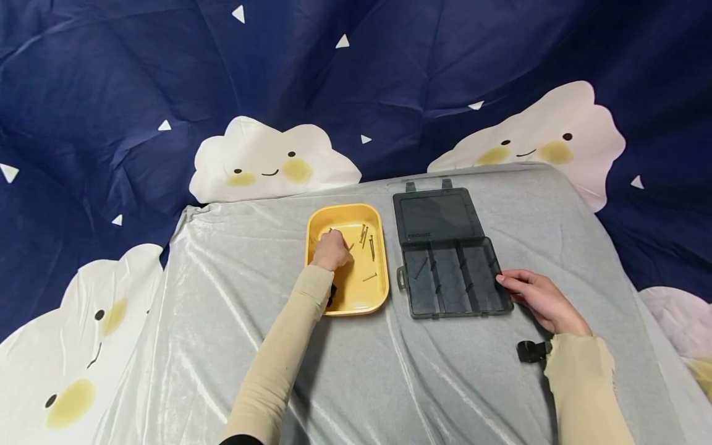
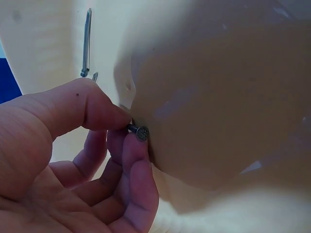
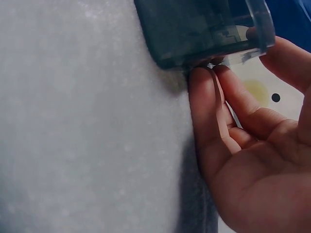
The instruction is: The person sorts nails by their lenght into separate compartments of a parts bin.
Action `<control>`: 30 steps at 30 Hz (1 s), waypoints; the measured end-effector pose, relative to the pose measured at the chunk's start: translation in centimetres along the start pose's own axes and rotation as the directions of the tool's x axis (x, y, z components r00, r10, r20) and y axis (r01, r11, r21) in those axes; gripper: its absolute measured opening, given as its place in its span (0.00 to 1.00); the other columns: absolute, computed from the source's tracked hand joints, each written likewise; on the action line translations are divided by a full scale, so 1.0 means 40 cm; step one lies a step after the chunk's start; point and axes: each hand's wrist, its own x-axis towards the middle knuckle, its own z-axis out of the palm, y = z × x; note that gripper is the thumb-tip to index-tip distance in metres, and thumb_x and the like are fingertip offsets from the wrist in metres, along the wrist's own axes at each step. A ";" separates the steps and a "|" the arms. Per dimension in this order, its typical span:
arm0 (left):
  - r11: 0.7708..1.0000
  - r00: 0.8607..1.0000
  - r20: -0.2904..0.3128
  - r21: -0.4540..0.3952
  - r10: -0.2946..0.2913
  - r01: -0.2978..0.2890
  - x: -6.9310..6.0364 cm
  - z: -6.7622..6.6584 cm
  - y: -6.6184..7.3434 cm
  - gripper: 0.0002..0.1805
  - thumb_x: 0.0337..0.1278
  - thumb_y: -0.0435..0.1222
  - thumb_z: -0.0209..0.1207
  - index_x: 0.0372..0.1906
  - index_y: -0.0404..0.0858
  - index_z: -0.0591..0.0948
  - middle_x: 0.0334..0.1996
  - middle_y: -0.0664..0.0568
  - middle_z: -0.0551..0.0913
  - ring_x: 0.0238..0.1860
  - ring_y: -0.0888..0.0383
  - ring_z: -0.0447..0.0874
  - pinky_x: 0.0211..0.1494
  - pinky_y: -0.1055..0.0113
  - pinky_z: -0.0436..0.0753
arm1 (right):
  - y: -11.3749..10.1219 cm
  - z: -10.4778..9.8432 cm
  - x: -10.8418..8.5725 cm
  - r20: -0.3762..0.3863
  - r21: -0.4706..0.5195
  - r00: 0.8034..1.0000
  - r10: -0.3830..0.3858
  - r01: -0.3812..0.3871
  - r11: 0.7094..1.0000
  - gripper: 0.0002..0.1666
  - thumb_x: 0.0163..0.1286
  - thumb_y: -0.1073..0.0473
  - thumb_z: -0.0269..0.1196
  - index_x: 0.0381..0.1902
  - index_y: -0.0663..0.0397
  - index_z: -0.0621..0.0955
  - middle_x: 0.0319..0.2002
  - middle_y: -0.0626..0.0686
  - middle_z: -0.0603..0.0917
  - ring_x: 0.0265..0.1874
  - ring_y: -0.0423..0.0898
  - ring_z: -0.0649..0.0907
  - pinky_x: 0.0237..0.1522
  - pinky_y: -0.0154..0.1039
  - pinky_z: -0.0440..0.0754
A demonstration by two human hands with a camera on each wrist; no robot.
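Observation:
In the yellow tray [image 1: 359,300] my left hand [image 1: 331,250] pinches a nail [image 2: 141,133] between thumb and fingers. Its round flat head points out of the grip; most of the shank is hidden. Several loose nails [image 1: 372,248] lie on the tray's floor, and one nail [image 2: 87,43] shows above the hand in the left wrist view. To the right, a dark see-through organizer box [image 1: 484,278] lies with its lid laid back. A single nail [image 1: 421,268] sits in its left compartment. My right hand [image 1: 545,300] holds the box's right side, thumb at the rim, fingers against the outer wall.
Grey velvety cloth [image 1: 222,309] covers the table under the tray and box. The box's lid [image 1: 439,216] rests on the far side, its latches pointing away. A blue curtain [image 1: 389,74] with clouds hangs behind the table.

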 end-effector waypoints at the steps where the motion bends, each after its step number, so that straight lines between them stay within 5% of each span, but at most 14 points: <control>1: 1.000 1.000 -0.001 0.002 0.000 0.000 0.000 0.000 0.000 0.07 0.44 0.34 0.71 0.29 0.37 0.84 0.35 0.45 0.85 0.37 0.48 0.83 0.45 0.58 0.83 | 0.000 0.000 0.000 0.000 -0.003 1.000 0.001 -0.001 1.000 0.34 0.69 0.40 0.58 0.60 0.62 0.72 0.41 0.28 0.74 0.39 0.25 0.76 0.42 0.25 0.78; 18: 0.998 0.999 0.000 -0.031 0.046 -0.046 -0.002 -0.023 0.000 0.08 0.43 0.35 0.72 0.23 0.39 0.82 0.28 0.48 0.84 0.29 0.53 0.80 0.40 0.63 0.81 | -0.004 0.000 -0.001 -0.001 -0.008 1.000 0.014 -0.014 1.000 0.37 0.68 0.39 0.59 0.61 0.64 0.71 0.42 0.30 0.74 0.39 0.24 0.77 0.42 0.25 0.78; 30: 0.976 0.994 0.033 -0.193 0.106 -0.097 -0.025 -0.073 0.016 0.08 0.45 0.33 0.67 0.31 0.39 0.79 0.28 0.50 0.81 0.27 0.57 0.75 0.32 0.70 0.72 | -0.004 0.000 -0.003 0.002 0.021 1.000 0.011 -0.011 1.000 0.31 0.68 0.41 0.59 0.57 0.58 0.74 0.40 0.28 0.75 0.39 0.25 0.77 0.42 0.25 0.78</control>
